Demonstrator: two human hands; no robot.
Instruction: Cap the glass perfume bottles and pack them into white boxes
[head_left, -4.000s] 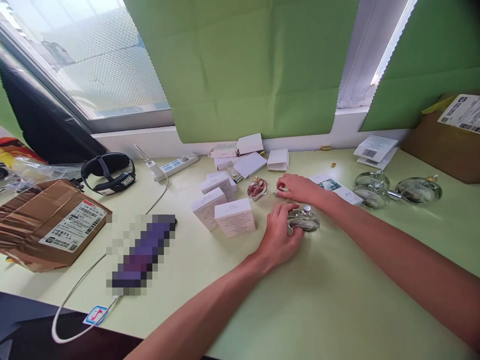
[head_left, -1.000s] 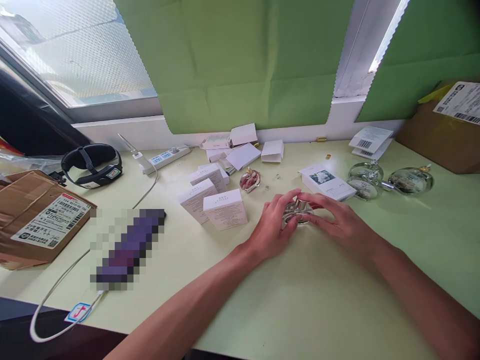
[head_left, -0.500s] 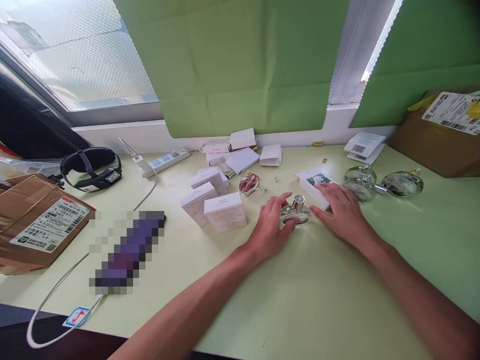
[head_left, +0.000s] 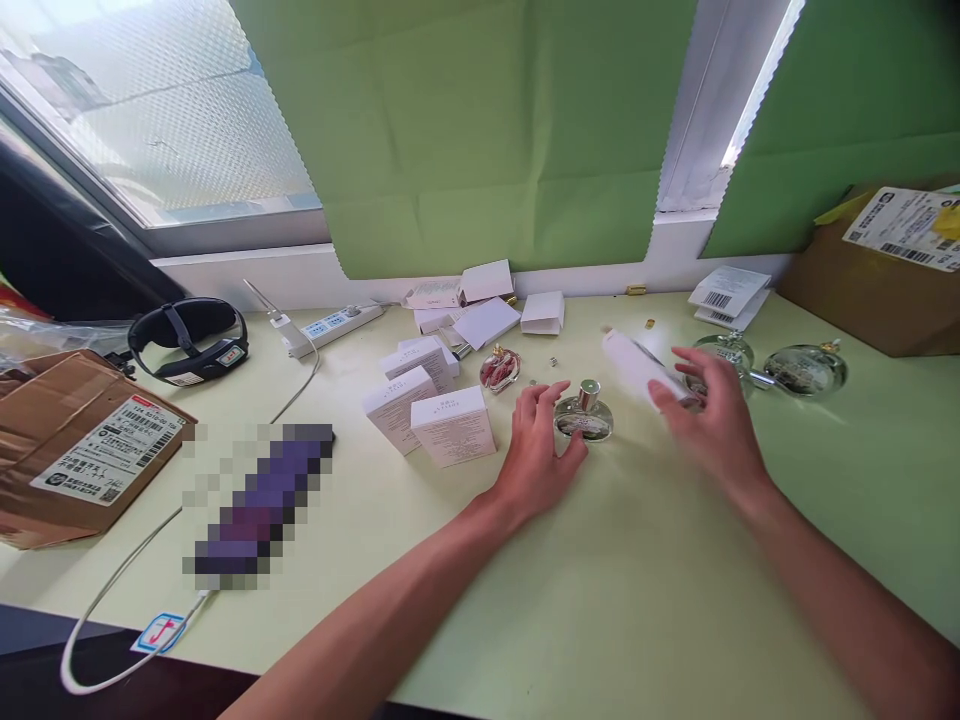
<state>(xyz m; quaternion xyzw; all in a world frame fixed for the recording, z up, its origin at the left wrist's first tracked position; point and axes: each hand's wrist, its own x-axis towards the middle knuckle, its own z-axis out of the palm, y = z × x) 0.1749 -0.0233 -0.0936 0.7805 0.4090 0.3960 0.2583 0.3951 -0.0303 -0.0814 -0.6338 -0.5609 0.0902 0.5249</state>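
A clear glass perfume bottle [head_left: 584,424] with a silver cap stands on the table in front of me. My left hand [head_left: 541,440] is beside it, fingers apart, with the thumb close to its lower front; whether they touch, I cannot tell. In my right hand [head_left: 712,410] is a white box [head_left: 637,365], gripped at its near end, tilted and blurred by motion. Just behind that hand lie more round perfume bottles, one of them [head_left: 806,369] off to the right. A bottle with red inside [head_left: 500,370] sits left of centre.
White printed boxes [head_left: 454,425] stand left of my left hand, with opened cartons [head_left: 486,322] behind. Further left are a power strip [head_left: 334,328], a headset strap [head_left: 187,340], a pixelated phone [head_left: 262,505] on a cable and a cardboard box [head_left: 90,445]. Another carton [head_left: 877,285] fills the right corner.
My right hand has closed on the white box and tipped it up off the table. The perfume bottle has shifted slightly left, and my left fingers have loosened around it.
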